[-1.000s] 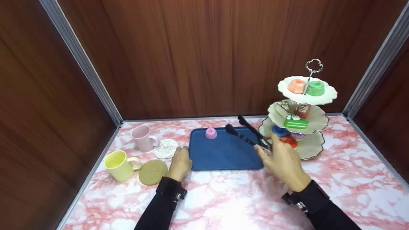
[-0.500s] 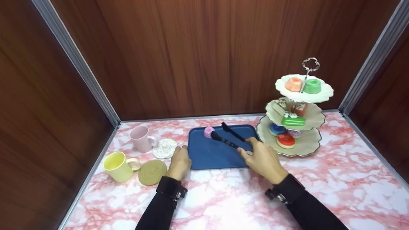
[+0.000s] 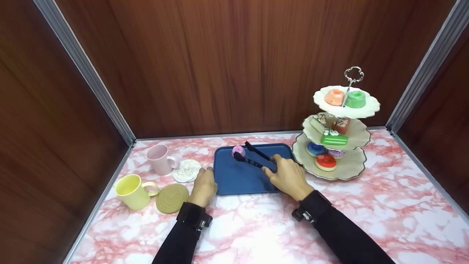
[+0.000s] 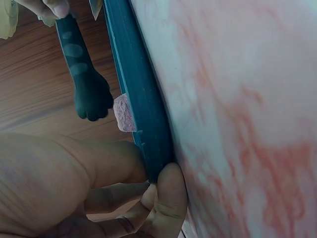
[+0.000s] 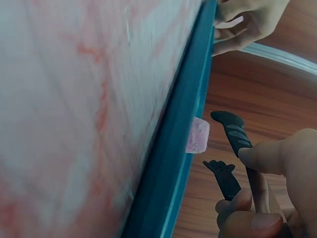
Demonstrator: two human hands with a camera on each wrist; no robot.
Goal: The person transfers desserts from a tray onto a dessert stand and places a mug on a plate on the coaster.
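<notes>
A blue tray (image 3: 242, 179) lies on the marbled table, and my left hand (image 3: 204, 186) pinches its left edge between thumb and fingers (image 4: 171, 198). Black paw-tipped tongs (image 5: 235, 134) are in the grip of my right hand (image 3: 287, 176), their arms spread apart. Near the tray's back left corner sits a small pink ring-shaped cake (image 3: 238, 151). The tong tips are above the tray beside the cake, one close to its front and the other to its right. Whether they touch it, I cannot tell.
At right stands a three-tier stand (image 3: 346, 174) bearing orange and green cakes, cake slices and doughnuts. On the left are a pink mug (image 3: 159, 160), a yellow mug (image 3: 133, 194), a white coaster (image 3: 187, 171) and a tan coaster (image 3: 172, 198). Wooden walls (image 3: 234, 73) enclose the table.
My right hand has carried the tongs left from near the stand to beside the pink cake. The left hand stays on the tray's edge, and the view has shifted slightly.
</notes>
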